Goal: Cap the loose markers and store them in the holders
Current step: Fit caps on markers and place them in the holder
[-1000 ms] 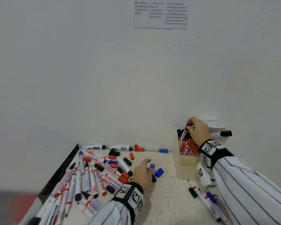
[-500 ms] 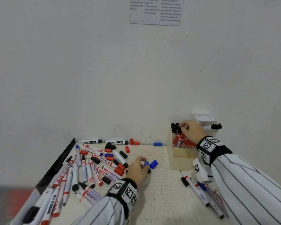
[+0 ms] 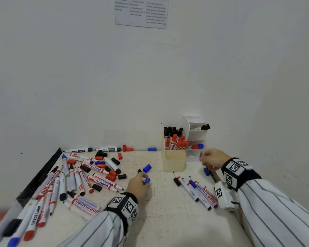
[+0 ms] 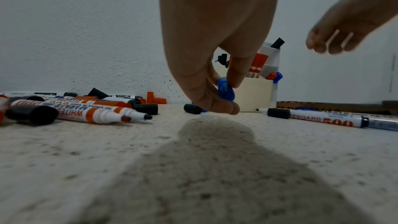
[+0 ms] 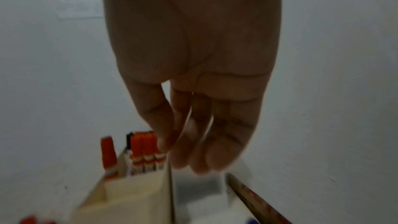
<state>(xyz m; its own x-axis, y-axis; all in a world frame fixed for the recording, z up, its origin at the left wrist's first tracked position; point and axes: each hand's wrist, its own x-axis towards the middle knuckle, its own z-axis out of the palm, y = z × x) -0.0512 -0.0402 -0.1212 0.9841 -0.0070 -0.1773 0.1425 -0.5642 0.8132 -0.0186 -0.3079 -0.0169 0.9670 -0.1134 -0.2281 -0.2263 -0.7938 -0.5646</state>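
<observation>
My left hand (image 3: 144, 178) hovers just above the table's middle and pinches a blue cap (image 3: 147, 180) between thumb and fingers; the left wrist view shows that cap (image 4: 225, 90) in the pinch. My right hand (image 3: 204, 157) hangs empty to the right of the cream holder (image 3: 174, 162), its fingers (image 5: 215, 156) loosely extended. The cream holder is packed with red and black capped markers. A white tiered holder (image 3: 194, 134) behind it carries a black marker on top and red and blue ones lower. Uncapped markers (image 3: 82, 177) lie heaped at the left.
Several more markers (image 3: 194, 191) lie under my right wrist. Loose caps are scattered about, among them a blue cap (image 3: 147, 167) and a black cap (image 3: 139, 170) just beyond my left hand. A black strip (image 3: 41, 175) edges the table's left side. Walls close off the back and right.
My right hand has left the red marker in the cream holder and dropped down to the right, empty. My left hand has picked a blue cap up off the table.
</observation>
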